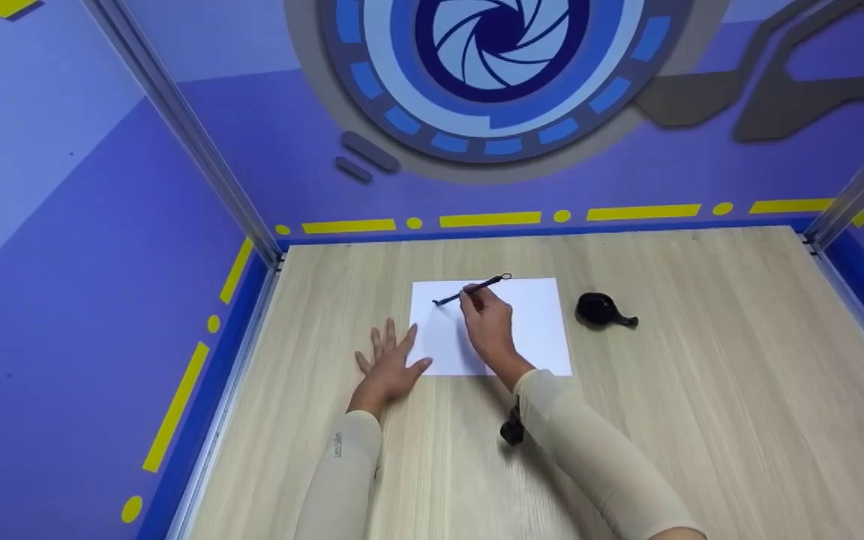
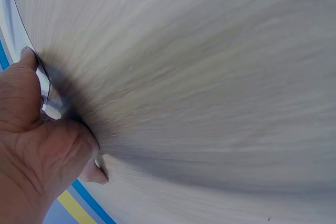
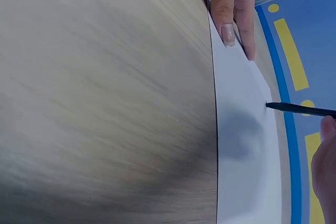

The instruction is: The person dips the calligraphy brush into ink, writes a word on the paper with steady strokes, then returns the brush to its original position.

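Observation:
A white sheet of paper [image 1: 537,315] lies on the wood-grain table. My right hand [image 1: 488,322] pinches a slim black brush [image 1: 488,283] with a loop at its upper end. Its dark tip meets the paper in the upper left part, where a small dark mark shows in the right wrist view. My left hand [image 1: 391,367] lies flat with fingers spread at the sheet's lower left edge, thumb and index finger overlapping the paper [image 3: 244,156]. In the left wrist view, the left hand's palm side [image 2: 47,145] is seen close to the tabletop.
Right of the paper sits a small, rounded, glossy black object [image 1: 597,309] with a narrow curved stem. Blue-purple panels [image 1: 417,199] with yellow markings stand behind and on both sides of the table [image 1: 702,360]. A metal post [image 1: 199,150] rises at the back left corner.

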Demonstrator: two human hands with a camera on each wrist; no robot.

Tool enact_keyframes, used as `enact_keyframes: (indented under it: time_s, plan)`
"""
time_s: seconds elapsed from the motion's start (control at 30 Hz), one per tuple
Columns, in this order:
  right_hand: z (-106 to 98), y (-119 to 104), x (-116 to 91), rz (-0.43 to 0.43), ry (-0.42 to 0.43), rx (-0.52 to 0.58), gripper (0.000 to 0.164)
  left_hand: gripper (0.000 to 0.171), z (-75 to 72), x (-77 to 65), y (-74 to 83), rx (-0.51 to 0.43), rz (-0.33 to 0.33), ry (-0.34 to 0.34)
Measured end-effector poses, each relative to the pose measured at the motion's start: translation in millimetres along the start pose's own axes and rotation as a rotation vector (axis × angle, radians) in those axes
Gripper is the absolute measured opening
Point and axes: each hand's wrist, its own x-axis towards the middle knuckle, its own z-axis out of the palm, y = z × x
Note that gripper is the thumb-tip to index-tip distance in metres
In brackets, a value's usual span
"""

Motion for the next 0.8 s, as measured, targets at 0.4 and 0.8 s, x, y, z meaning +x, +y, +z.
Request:
enact_keyframes:
  time_s: [0.4, 0.8]
  plan:
    - [-0.4, -4.2, 0.3, -0.001, -0.034, -0.011, 0.018, 0.075, -2.4, -4.7, 1.8, 0.006, 0.024, 0.015]
    - [-1.5, -7.6, -1.4, -0.055, -0.041, -0.008, 0.011, 0.074, -2.2, -4.7, 2.3, 0.007, 0.019, 0.016]
